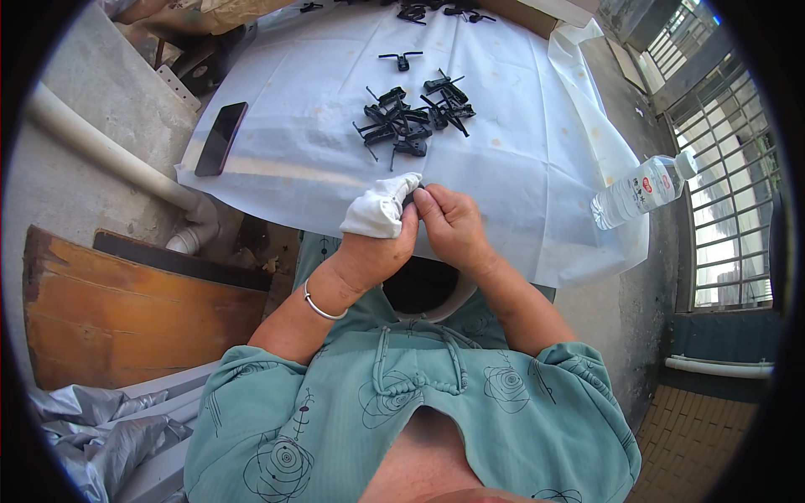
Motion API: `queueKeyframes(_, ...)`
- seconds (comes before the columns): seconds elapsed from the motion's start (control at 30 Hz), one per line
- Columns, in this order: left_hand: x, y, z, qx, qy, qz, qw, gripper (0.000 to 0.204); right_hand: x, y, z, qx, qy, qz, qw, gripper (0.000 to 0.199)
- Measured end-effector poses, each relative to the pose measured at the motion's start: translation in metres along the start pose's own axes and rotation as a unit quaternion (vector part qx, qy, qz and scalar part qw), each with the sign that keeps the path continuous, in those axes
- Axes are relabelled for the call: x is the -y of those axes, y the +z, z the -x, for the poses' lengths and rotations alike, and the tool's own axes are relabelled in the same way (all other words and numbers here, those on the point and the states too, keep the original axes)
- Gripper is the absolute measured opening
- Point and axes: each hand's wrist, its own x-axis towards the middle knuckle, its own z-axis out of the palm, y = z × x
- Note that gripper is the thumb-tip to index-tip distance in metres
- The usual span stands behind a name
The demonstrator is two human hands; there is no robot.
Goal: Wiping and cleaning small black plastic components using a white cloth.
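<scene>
My left hand (381,243) is closed, with a white cloth (375,208) covering its fingers and the thumb bare. My right hand (455,222) meets it at the fingertips, closed in a pinch. A sliver of a small dark piece shows between the two hands; most of it is hidden. Just beyond them on the table lies a pile of black plastic parts (402,121) with thin arms, and one similar black part (403,61) sits apart, farther off. Below my hands, between my knees, is a white-rimmed bucket (457,303) with a dark inside.
White plastic sheeting (511,168) covers the table. A dark phone (222,139) lies at its left edge, a clear water bottle (641,191) at its right. More black parts (411,13) and a cardboard box (524,14) are at the far end. A wooden board (134,314) stands left.
</scene>
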Motion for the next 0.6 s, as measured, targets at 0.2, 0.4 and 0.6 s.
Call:
queueKeyframes(0.2, -0.005, -0.004, -0.002, 0.007, -0.068, 0.06, 0.996, 0.024, -0.003, 0.002, 0.001, 0.005, -0.01, -0.054, 0.998, 0.025)
queueKeyframes(0.4, -0.003, -0.001, 0.004, 0.003, -0.054, 0.027, 0.998, 0.024, -0.003, 0.0, 0.0, 0.038, -0.002, -0.055, 0.998, 0.026)
queueKeyframes(0.6, 0.009, -0.003, 0.003, 0.026, -0.112, 0.168, 0.979, 0.029, 0.003, -0.013, 0.0, 0.035, 0.0, -0.03, 0.999, 0.021)
